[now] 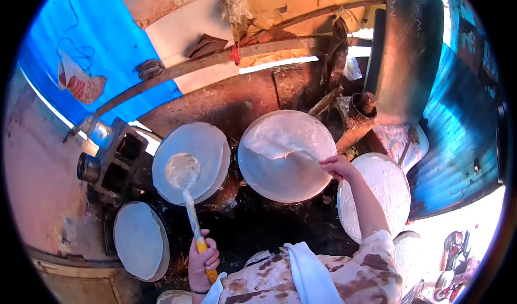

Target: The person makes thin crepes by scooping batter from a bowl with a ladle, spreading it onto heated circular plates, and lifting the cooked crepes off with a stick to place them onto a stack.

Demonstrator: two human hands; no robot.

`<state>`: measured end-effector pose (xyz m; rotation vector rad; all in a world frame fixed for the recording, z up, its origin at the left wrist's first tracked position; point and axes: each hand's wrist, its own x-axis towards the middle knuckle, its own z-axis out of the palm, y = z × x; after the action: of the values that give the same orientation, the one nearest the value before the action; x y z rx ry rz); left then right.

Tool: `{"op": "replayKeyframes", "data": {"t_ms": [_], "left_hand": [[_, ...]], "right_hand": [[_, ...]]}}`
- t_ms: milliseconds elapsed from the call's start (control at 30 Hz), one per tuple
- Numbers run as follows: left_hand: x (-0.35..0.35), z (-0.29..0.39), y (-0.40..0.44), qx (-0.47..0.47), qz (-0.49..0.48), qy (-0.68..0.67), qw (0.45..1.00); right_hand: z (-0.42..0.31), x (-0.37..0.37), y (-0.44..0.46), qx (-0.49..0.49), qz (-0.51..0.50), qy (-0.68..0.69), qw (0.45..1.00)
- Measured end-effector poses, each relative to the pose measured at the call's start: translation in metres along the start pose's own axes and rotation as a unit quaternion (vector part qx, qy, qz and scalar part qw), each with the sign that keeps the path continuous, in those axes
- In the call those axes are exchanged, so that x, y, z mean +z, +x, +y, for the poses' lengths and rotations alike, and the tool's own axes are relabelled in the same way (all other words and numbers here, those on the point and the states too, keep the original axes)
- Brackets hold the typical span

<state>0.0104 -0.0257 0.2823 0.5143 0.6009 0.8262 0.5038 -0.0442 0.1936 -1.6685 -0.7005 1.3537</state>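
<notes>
My left hand (203, 258) is wrapped round the yellow handle of a ladle (182, 170). The ladle's round, white-coated end lies over a round pan (210, 142) with a pale sheet in it. My right hand (337, 167) pinches the right edge of a thin white sheet (293, 169) on the middle round pan (288, 118). A fold runs across that sheet, and part of it is lifted. Just right of my right hand is another round pan with a rough white layer (377, 193).
At the lower left stands a round pan with a white sheet (139, 242). A metal stand (121, 161) is at the left. Behind the pans are a rusty pipe (355, 118) and a white bag (417, 142). Blue sheeting hangs at both sides.
</notes>
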Motion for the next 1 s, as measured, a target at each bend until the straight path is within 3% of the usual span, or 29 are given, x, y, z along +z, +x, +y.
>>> {"op": "replayKeyframes", "data": {"t_ms": [67, 167, 200, 267, 333, 400, 467, 533, 567, 633, 700, 800, 833, 900, 1000], "left_hand": [[0.001, 0.0, 0.01, -0.016, 0.006, 0.011, 1.0], [0.005, 0.0, 0.014, -0.023, 0.009, 0.007, 1.0], [0.006, 0.003, 0.013, -0.02, -0.013, 0.0, 1.0], [0.004, 0.006, 0.012, -0.011, -0.038, -0.01, 0.999], [-0.003, 0.008, 0.007, -0.035, -0.072, -0.009, 0.997], [0.001, 0.011, 0.012, -0.03, -0.067, -0.026, 0.997], [0.011, 0.008, 0.024, -0.048, -0.081, -0.039, 0.995], [0.017, 0.001, 0.027, -0.041, -0.066, -0.038, 0.996], [0.017, 0.001, 0.027, -0.041, -0.075, -0.055, 0.995], [0.011, 0.003, 0.022, -0.045, -0.097, -0.071, 0.992], [-0.001, 0.004, 0.015, -0.052, -0.108, -0.067, 0.99], [0.0, 0.005, 0.015, -0.057, -0.094, -0.084, 0.99], [0.002, 0.003, 0.019, -0.058, -0.093, -0.104, 0.989], [0.009, -0.002, 0.026, -0.044, -0.07, -0.106, 0.991], [0.005, -0.007, 0.025, -0.041, -0.057, -0.124, 0.99]], "right_hand": [[-0.014, 0.024, 0.02, -0.014, 0.073, 0.082, 0.994], [-0.024, 0.068, 0.021, 0.012, -0.014, 0.023, 1.0], [-0.02, 0.064, 0.013, 0.015, -0.016, 0.028, 0.999], [-0.013, 0.025, -0.003, 0.054, -0.121, -0.029, 0.991], [-0.008, -0.012, -0.002, 0.068, -0.111, -0.024, 0.991], [-0.011, -0.02, 0.024, -0.007, -0.038, 0.004, 0.999], [-0.032, 0.02, 0.046, -0.004, 0.1, 0.059, 0.993], [-0.054, 0.062, 0.039, 0.022, 0.048, -0.121, 0.991], [-0.052, 0.06, 0.036, 0.023, 0.047, -0.122, 0.991], [-0.028, 0.045, 0.023, 0.08, -0.118, -0.033, 0.989], [-0.011, -0.001, 0.02, 0.161, -0.19, 0.032, 0.968], [-0.029, -0.017, 0.033, 0.049, -0.072, -0.105, 0.991], [-0.036, -0.004, 0.042, 0.053, -0.082, -0.117, 0.988], [-0.046, 0.038, 0.059, 0.031, 0.019, -0.097, 0.995], [-0.036, 0.051, 0.033, 0.095, -0.079, -0.136, 0.983]]}}
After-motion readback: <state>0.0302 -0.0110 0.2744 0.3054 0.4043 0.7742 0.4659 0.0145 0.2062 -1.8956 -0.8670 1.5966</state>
